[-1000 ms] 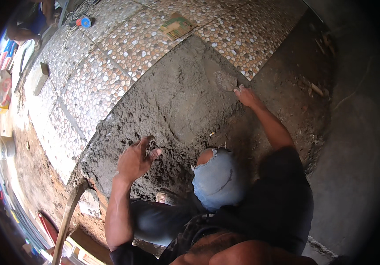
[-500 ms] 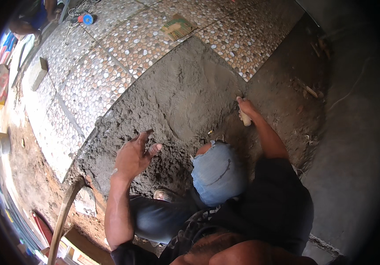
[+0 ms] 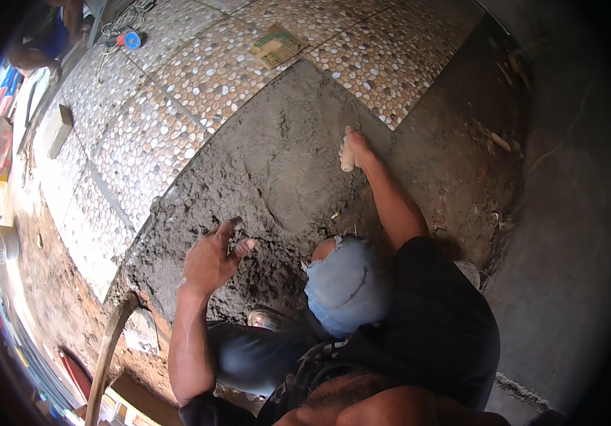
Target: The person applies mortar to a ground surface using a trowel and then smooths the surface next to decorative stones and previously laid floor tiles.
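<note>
My right hand is closed round the pale wooden handle of a trowel. The blade does not stand out against the grey wet mortar under it. That mortar is smooth around the right hand and lumpy toward my left. Over the lumpy part hovers my left hand, fingers spread and holding nothing. Pebble-patterned tiles border the mortar on the far and left sides, with one tile corner close beyond the right hand.
A cardboard piece lies on the tiles, and a power tool with a blue disc farther left. A block sits at the left edge. A long curved wooden handle rises at lower left. Another person crouches at far left.
My right hand has moved left and away from me with the trowel, from the mortar's right edge onto its smooth part. My left hand stays over the lumpy mortar.
</note>
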Action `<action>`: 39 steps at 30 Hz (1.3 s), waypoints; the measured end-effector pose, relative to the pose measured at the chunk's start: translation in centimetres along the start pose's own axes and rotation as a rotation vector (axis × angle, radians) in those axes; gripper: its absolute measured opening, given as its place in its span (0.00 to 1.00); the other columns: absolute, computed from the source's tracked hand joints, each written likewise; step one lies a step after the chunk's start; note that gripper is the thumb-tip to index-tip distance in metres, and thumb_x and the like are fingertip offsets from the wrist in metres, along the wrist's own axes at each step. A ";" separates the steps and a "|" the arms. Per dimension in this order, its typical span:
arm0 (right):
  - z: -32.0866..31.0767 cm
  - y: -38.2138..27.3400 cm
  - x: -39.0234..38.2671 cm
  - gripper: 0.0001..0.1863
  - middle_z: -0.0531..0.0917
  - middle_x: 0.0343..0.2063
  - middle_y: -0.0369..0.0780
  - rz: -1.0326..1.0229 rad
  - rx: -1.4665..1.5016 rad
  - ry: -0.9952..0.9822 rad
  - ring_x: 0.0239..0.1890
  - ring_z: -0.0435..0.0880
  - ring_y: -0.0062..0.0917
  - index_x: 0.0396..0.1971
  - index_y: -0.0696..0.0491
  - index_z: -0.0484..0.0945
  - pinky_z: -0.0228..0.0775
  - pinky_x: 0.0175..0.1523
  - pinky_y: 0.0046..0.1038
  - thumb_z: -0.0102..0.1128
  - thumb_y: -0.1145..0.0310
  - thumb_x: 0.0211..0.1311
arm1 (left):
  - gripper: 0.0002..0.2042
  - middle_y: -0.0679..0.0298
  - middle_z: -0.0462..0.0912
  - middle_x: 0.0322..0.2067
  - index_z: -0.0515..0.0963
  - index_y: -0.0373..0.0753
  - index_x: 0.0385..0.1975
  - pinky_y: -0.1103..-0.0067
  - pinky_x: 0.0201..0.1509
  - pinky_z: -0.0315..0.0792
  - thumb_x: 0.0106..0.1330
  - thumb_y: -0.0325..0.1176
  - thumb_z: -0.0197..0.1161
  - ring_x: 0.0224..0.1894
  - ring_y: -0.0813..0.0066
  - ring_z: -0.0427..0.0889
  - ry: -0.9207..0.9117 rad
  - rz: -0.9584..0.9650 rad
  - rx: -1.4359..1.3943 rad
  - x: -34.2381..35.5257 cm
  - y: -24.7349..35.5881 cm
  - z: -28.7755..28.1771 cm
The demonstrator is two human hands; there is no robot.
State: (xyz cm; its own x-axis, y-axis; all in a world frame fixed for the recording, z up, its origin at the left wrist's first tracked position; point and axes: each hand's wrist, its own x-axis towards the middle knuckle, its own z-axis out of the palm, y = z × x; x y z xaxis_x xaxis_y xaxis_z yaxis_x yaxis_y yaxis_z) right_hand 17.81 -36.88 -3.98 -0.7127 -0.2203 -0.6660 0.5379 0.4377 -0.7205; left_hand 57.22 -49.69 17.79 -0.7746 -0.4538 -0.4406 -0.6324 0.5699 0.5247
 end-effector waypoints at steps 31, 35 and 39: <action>3.6 -2.9 -1.9 0.26 0.77 0.28 0.46 -0.225 -0.325 -0.153 0.22 0.80 0.35 0.47 0.60 0.69 0.74 0.27 0.37 0.43 0.49 0.68 | 0.32 0.49 0.82 0.43 0.69 0.41 0.58 0.64 0.50 0.73 0.63 0.61 0.54 0.45 0.52 0.82 -0.045 -0.022 0.005 0.8 -0.6 0.4; 2.0 -4.9 5.1 0.31 0.79 0.44 0.54 -0.479 -0.970 0.009 0.37 0.84 0.44 0.56 0.64 0.67 0.75 0.44 0.41 0.42 0.49 0.68 | 0.32 0.50 0.83 0.42 0.70 0.41 0.57 0.64 0.49 0.73 0.63 0.60 0.55 0.44 0.52 0.83 -0.044 0.006 0.005 1.7 -0.3 0.6; 0.4 -6.7 7.2 0.33 0.71 0.58 0.55 -0.523 -1.197 0.022 0.58 0.72 0.49 0.60 0.65 0.64 0.64 0.60 0.45 0.40 0.50 0.69 | 0.31 0.50 0.83 0.42 0.70 0.40 0.57 0.64 0.48 0.74 0.63 0.59 0.55 0.44 0.52 0.83 -0.032 -0.001 0.010 1.9 -0.9 0.7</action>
State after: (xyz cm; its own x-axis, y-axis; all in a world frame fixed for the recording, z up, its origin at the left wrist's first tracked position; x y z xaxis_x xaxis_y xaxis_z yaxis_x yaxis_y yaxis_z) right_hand 9.21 -41.73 -3.99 -0.7276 -0.5902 -0.3495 -0.5272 0.8072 -0.2656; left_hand 56.33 -50.50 15.98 -0.7731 -0.4321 -0.4644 -0.6328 0.5764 0.5171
